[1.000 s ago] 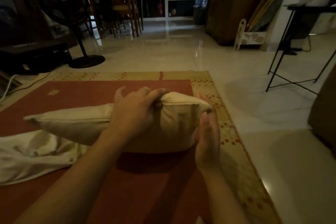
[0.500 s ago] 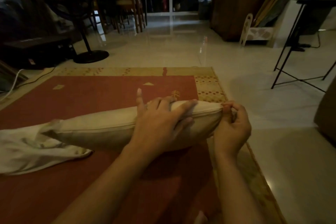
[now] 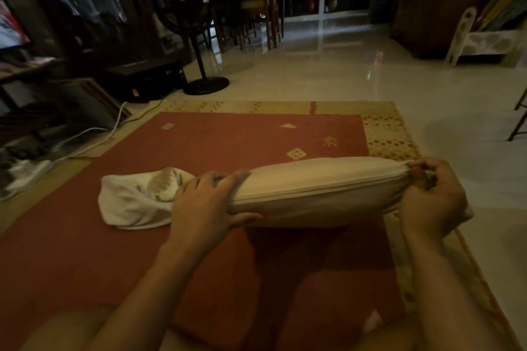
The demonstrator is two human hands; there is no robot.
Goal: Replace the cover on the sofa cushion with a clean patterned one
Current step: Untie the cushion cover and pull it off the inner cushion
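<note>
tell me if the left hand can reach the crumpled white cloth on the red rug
Probably yes. The left hand grips the left end of the cream fabric cushion, and the crumpled white cloth lies on the red rug beside it, nothing between them. It would need to release the cushion first.

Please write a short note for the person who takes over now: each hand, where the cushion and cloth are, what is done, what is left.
Left hand grips the cushion near its left end. Right hand pinches the cover at the right corner, where the zip seam ends.
The cushion is held on edge over the red rug, in a plain beige cover. A crumpled white cloth with a faint print, possibly the clean cover, lies on the rug beside the left hand.
Done: nothing visible; the seam looks closed.
Left: open the seam, pull the plain cover off, fit the patterned one.
</note>
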